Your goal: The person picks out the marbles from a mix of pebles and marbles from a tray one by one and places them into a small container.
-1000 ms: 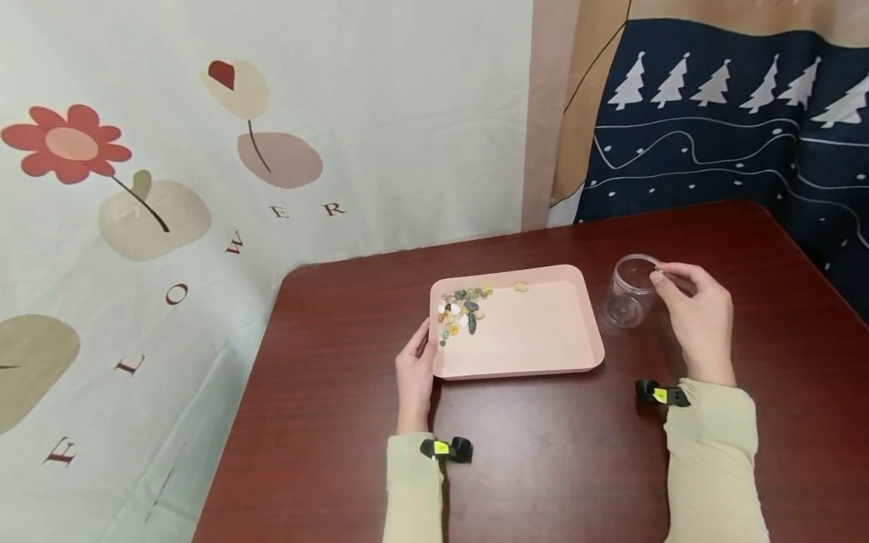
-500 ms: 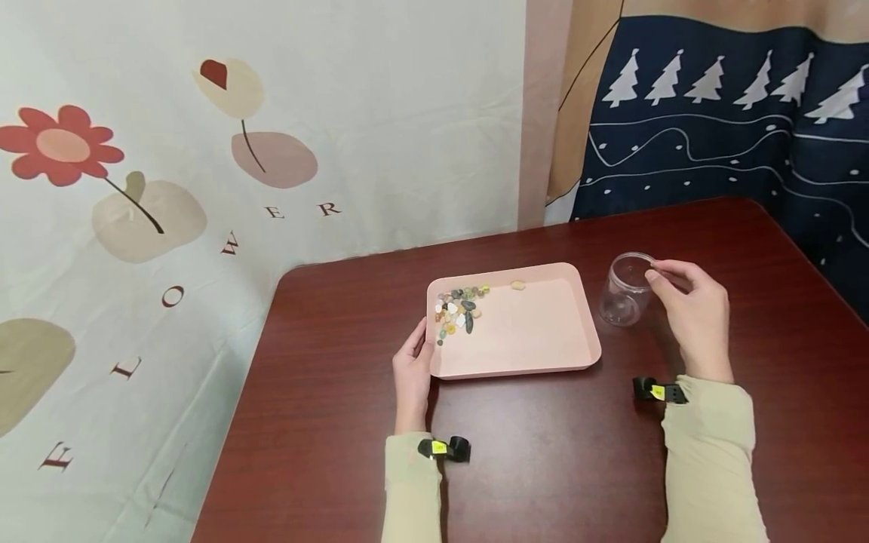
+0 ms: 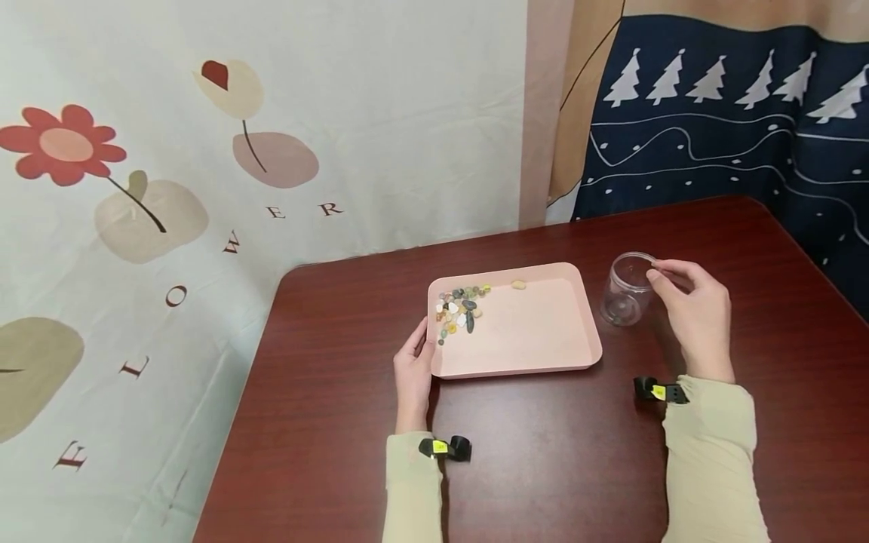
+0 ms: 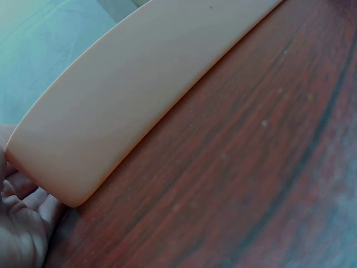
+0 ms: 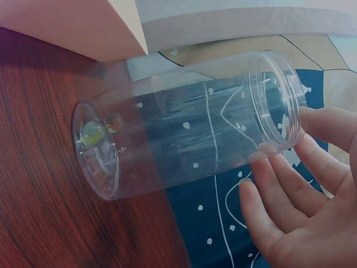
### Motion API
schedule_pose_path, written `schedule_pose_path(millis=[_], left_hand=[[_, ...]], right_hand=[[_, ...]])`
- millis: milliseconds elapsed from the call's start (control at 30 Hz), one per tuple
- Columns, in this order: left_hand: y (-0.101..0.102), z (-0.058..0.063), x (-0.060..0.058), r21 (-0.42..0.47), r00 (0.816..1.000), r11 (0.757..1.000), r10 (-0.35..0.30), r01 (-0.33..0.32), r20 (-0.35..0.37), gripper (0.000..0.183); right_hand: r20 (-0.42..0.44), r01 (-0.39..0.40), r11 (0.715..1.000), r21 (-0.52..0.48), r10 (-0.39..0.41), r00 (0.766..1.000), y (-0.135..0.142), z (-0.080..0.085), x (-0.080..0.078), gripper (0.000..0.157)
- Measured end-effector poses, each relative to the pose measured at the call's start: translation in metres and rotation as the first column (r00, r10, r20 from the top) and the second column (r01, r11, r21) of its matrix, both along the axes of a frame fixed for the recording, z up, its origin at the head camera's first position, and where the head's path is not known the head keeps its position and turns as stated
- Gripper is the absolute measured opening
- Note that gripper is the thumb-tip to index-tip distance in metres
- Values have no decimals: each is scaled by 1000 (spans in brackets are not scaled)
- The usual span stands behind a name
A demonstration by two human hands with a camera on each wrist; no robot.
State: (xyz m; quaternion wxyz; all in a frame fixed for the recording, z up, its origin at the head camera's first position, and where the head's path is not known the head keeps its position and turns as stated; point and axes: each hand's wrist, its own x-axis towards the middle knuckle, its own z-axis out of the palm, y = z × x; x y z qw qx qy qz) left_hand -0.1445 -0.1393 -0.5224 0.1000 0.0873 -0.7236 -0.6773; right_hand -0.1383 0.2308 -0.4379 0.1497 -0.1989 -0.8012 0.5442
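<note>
My left hand (image 3: pixel 413 369) grips the near-left corner of a shallow pink tray (image 3: pixel 536 332), and in the left wrist view fingers (image 4: pixel 36 201) lie against its underside. Polished pebbles (image 3: pixel 462 308), white, dark, yellow and green, are heaped at the tray's left end. A lone tan pebble (image 3: pixel 519 285) lies at its far side. To the right of the tray stands a clear plastic jar (image 3: pixel 619 298) without a lid. Thumb and index finger of my right hand (image 3: pixel 695 313) pinch at its rim, other fingertips touching its side. In the right wrist view a yellow-green pebble (image 5: pixel 93 133) shows at the jar's bottom.
Everything stands on a dark red-brown wooden table (image 3: pixel 326 392). A pale cloth (image 3: pixel 407 151) with flowers and letters hangs along the left and back. A navy cloth with white trees (image 3: pixel 713 136) hangs at the back right. Each wrist wears a black strap (image 3: pixel 448 448).
A greenish pebble showed between the right thumb and index finger at the jar's rim one second ago; it no longer shows there. Both hands, the tray and the jar keep their places.
</note>
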Motion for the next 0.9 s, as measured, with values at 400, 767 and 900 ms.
schedule_pose_path(millis=[400,767,900], left_hand=[[0,0,-1,-7,1000,1000,4,-4,0,34],[-1,4,0,-1,1000,1000,-7,7,28,35],[-1,4,1,1,1000,1000,-5,5,30,35]], right_hand=[[-56,39,999,-15,-40,998,0,8,1,34],[-118,59,997,-49,-65,991,-8,23,10,31],[-166,47,999,-16,-49,985,-11,26,10,28]])
